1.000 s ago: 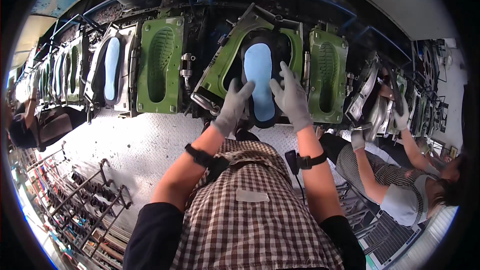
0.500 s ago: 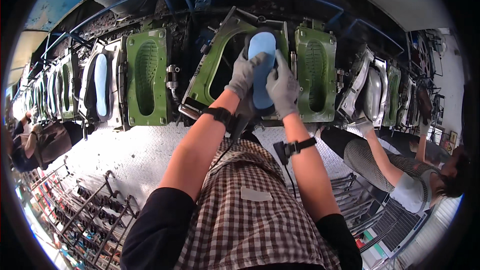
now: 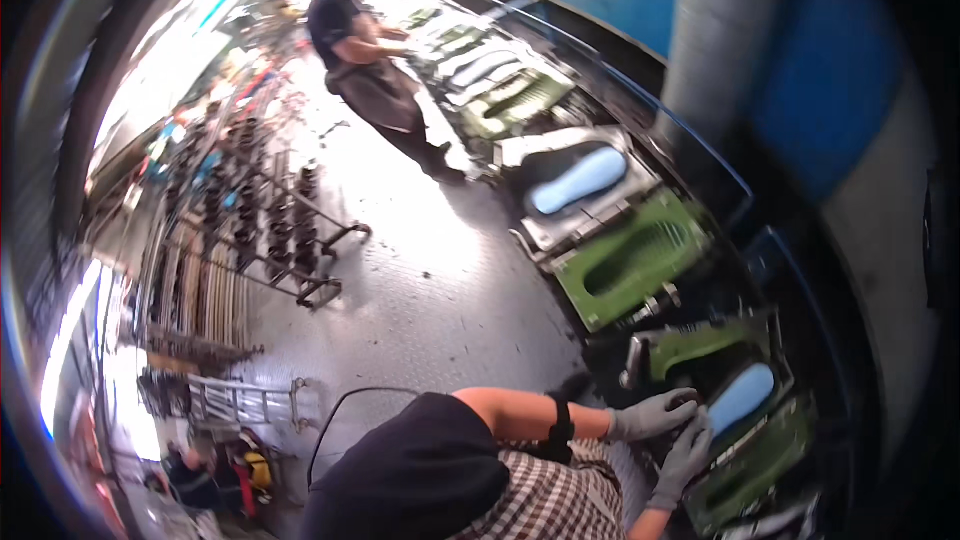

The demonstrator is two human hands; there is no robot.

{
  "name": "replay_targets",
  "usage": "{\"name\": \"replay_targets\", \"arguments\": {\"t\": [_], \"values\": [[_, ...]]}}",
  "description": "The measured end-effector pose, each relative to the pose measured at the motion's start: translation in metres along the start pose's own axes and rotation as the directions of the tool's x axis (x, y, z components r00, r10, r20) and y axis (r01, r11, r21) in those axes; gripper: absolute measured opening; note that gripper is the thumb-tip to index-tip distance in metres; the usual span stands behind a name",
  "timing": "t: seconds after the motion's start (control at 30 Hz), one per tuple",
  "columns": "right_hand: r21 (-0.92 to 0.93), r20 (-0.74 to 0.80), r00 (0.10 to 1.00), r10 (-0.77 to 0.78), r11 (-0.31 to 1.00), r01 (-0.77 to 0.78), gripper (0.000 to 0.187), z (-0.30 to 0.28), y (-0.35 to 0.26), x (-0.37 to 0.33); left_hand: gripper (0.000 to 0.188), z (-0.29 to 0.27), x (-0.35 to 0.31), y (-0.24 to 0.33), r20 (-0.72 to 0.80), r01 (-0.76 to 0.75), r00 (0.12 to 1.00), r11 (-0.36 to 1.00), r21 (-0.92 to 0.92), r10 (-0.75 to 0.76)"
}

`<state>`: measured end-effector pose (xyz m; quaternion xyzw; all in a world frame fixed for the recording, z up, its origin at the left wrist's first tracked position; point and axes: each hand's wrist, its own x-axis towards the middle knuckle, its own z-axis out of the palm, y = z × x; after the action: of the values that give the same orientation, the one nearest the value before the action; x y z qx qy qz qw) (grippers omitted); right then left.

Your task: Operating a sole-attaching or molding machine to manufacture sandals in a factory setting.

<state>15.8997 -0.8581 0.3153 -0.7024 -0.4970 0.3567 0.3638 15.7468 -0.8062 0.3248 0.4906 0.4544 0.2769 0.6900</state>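
Note:
A dark shoe upper with a light blue, sole-shaped bottom [image 3: 742,396] is at the lower right, over a mould frame with a green inner face [image 3: 700,350]. Its blue face is turned up. My gloved left hand [image 3: 648,418] is closed at its near end, fingers curled by the dark edge. Just below, my gloved right hand [image 3: 688,452] grips the same end, its fingertips against the blue face. Blur and overlap hide exactly where the fingers press. Both gloves are grey.
A green sole mould [image 3: 630,260] stands beyond my hands, then a metal mould holding another blue-bottomed piece [image 3: 580,180]. Another green mould [image 3: 755,470] is nearer. A blue rail [image 3: 690,135] runs behind. A co-worker [image 3: 365,50] stands farther along; racks [image 3: 250,230] line the left.
The view has swung strongly left, bringing the aisle, racks and standing co-worker into sight. My hands have shifted from the sides of the blue-bottomed shoe upper to its near end.

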Motion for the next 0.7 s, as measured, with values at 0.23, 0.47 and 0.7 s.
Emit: {"name": "replay_targets", "arguments": {"t": [0.23,0.47,0.7], "values": [[0.333,0.558,0.761,-0.332,0.929,0.161,0.043,0.105,-0.075,-0.010,0.052,-0.088,-0.052,-0.005,-0.782,-0.296,0.595,0.955,-0.002,0.183],[0.444,0.843,0.358,-0.401,0.895,-0.044,0.020,0.231,-0.146,-0.075,0.049,-0.193,-0.179,-0.026,-0.884,-0.541,0.468,0.793,-0.281,0.006],[0.260,0.966,-0.022,-0.259,0.962,0.088,0.043,0.381,-0.244,-0.168,0.039,-0.330,-0.340,-0.065,-0.995,-0.583,0.031,0.807,-0.093,-0.093]]}}
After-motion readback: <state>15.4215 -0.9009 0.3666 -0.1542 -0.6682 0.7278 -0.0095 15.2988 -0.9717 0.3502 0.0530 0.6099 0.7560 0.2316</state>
